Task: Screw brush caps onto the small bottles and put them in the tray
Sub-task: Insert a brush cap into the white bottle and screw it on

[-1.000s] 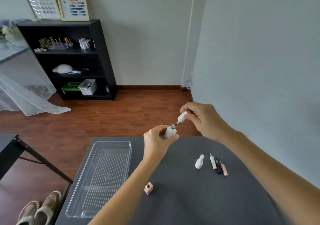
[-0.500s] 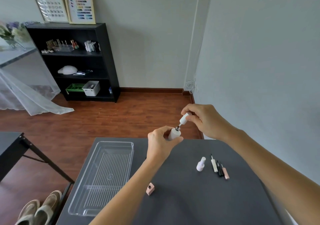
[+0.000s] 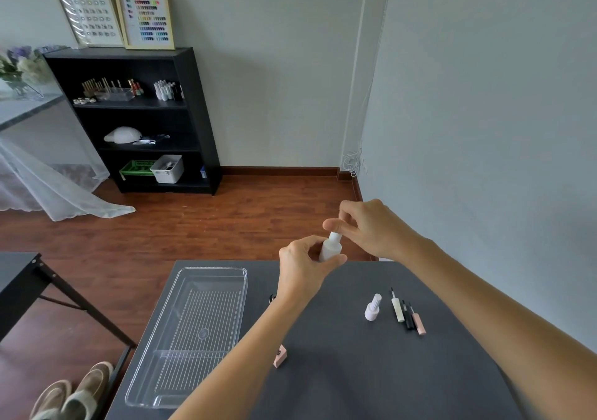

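Note:
My left hand (image 3: pixel 303 267) grips a small white bottle (image 3: pixel 330 251) above the far edge of the dark table (image 3: pixel 339 371). My right hand (image 3: pixel 368 225) pinches the white brush cap (image 3: pixel 334 236), which sits down on the bottle's neck. A clear plastic tray (image 3: pixel 193 322) lies on the table's left side with nothing in it. A capped white bottle (image 3: pixel 372 308) stands right of centre. Beside it lie three loose brush caps: white (image 3: pixel 397 309), black (image 3: pixel 407 317) and pink (image 3: pixel 419 322). A pink square bottle (image 3: pixel 279 356) shows by my left forearm.
A small dark item (image 3: pixel 272 298) peeks out behind my left wrist. A second dark table (image 3: pixel 19 277) stands to the left, slippers (image 3: pixel 74 397) on the wooden floor below. A black shelf unit (image 3: pixel 139 122) stands against the far wall. A grey wall runs close on the right.
The brush was held above the bottle's opening; now the cap is lowered onto the neck, brush hidden inside. Both hands have drifted slightly right and up in view.

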A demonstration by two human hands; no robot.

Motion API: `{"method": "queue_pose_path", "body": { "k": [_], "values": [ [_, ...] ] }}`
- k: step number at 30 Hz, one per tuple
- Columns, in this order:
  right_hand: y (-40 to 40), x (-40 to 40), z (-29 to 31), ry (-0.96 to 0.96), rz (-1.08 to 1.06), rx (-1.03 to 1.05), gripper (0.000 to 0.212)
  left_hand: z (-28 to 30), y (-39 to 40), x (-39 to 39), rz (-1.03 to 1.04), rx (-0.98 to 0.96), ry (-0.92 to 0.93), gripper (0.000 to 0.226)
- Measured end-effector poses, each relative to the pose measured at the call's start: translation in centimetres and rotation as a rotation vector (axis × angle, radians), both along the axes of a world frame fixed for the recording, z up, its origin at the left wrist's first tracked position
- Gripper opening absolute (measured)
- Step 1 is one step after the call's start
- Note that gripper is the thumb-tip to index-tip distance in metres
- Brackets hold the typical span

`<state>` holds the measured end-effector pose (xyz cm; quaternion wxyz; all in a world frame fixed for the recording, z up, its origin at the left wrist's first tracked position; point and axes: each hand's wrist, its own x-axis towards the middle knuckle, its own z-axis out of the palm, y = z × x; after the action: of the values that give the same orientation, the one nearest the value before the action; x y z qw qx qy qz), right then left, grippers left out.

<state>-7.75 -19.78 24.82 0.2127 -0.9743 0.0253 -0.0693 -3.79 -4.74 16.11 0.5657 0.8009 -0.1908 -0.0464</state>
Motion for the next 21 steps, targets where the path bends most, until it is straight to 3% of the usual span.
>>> {"method": "queue_pose_path", "body": {
  "k": [2, 4, 9, 12, 14, 18, 21],
  "values": [
    [-0.5, -0.1, 0.1, 0.055, 0.104, 0.109, 0.033, 0.1, 0.0, 0.1, 0.003, -0.015, 0.017, 0.025],
    [-1.0, -0.1, 0.1, 0.043, 0.179, 0.12, 0.032, 0.1, -0.1, 0.3, 0.0, -0.029, 0.021, 0.024],
    [-1.0, 0.3, -0.1, 0.026, 0.06, 0.135, 0.005, -0.1, -0.5, 0.2, -0.008, -0.021, 0.005, 0.025],
    [-0.3, 0.6, -0.5, 0.037, -0.044, 0.096, 0.045, -0.2, -0.7, 0.0, -0.004, -0.024, 0.004, 0.024],
    [0.1, 0.6, -0.8, -0.006, -0.103, -0.001, 0.058, -0.2, -0.8, -0.2, -0.006, -0.025, -0.008, 0.023],
    [-0.5, -0.1, -1.1, -0.008, 0.017, 0.237, 0.024, 0.3, -0.6, -0.1, -0.007, -0.054, 0.004, 0.019],
    [-0.8, -0.4, -1.3, -0.006, 0.086, 0.385, 0.034, 0.4, -0.4, 0.0, -0.004, -0.063, 0.019, 0.018]
  ]
}}
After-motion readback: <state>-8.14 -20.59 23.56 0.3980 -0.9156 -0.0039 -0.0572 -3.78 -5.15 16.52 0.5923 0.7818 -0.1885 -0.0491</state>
